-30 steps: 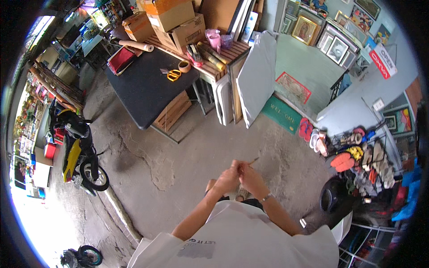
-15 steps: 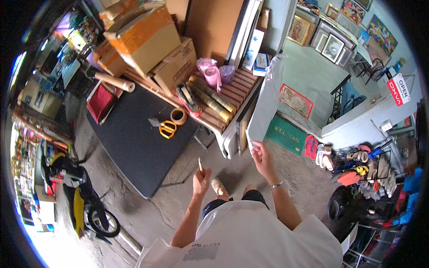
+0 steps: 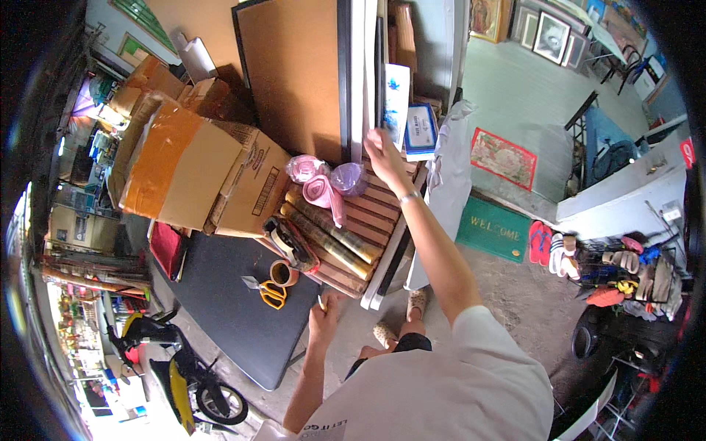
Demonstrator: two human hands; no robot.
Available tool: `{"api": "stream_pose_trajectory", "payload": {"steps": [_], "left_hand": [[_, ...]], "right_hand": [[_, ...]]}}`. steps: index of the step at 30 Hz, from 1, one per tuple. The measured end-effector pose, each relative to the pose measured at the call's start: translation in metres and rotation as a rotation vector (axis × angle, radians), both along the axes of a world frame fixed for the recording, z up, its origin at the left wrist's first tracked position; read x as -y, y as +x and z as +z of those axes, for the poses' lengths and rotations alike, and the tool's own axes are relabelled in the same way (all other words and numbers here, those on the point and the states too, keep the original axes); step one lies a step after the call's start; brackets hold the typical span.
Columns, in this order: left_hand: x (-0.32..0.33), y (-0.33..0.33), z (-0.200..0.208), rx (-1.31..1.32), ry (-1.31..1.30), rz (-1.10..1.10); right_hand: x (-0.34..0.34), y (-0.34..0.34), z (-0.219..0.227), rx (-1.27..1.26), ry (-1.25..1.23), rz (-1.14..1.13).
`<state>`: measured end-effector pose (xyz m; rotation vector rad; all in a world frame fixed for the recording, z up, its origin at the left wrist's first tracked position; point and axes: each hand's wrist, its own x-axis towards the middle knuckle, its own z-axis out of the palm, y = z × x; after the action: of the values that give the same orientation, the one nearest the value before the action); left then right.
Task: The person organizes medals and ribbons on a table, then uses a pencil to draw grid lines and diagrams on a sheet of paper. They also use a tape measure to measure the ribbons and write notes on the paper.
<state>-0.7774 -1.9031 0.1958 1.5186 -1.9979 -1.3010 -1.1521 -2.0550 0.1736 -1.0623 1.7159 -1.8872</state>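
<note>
My left hand (image 3: 322, 322) is closed around a slim, pale pen-like stick (image 3: 321, 301), just off the right edge of the black table (image 3: 243, 342). My right hand (image 3: 384, 156) reaches far forward, its fingers curled at the edge of an upright white panel (image 3: 360, 95). What those fingers grip is hidden. Beside it stand a white box with blue print (image 3: 396, 99) and a blue-and-white box (image 3: 421, 131). Yellow-handled scissors (image 3: 272, 294) and a roll of brown tape (image 3: 283, 273) lie on the black table.
A slatted wooden bench (image 3: 360, 213) bears cardboard boxes (image 3: 184, 165), pink rolls (image 3: 321, 192) and long dark-and-gold rolls (image 3: 331, 239). Grey-white sheeting (image 3: 445, 191) hangs at its right end. Beyond lie a green mat (image 3: 491, 229) and footwear (image 3: 539, 242); a motorbike (image 3: 184, 375) stands left.
My right hand has left the hanging sheeting and moved forward to the upright panels. My left hand, still holding the stick, is now closer to the table. The view has shifted nearer the bench.
</note>
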Motion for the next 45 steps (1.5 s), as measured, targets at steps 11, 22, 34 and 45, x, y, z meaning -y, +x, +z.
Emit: {"api": "stream_pose_trajectory", "payload": {"steps": [11,22,34,45], "left_hand": [[0.043,-0.046,0.003,0.255,0.104,0.069],[0.25,-0.299,0.148,-0.254,-0.898,-0.026],[0.298,-0.327,0.179,-0.064,-1.335,0.329],[0.278,-0.269,0.161,-0.195,-1.259,0.491]], "right_hand": [[0.136,-0.026,-0.026,0.003,-0.109,-0.318],[0.148,-0.036,0.012,0.021,-0.278,-0.147],[0.118,0.024,0.001,-0.313,-0.395,0.02],[0.193,-0.026,0.045,-0.587,-0.016,-0.067]]}}
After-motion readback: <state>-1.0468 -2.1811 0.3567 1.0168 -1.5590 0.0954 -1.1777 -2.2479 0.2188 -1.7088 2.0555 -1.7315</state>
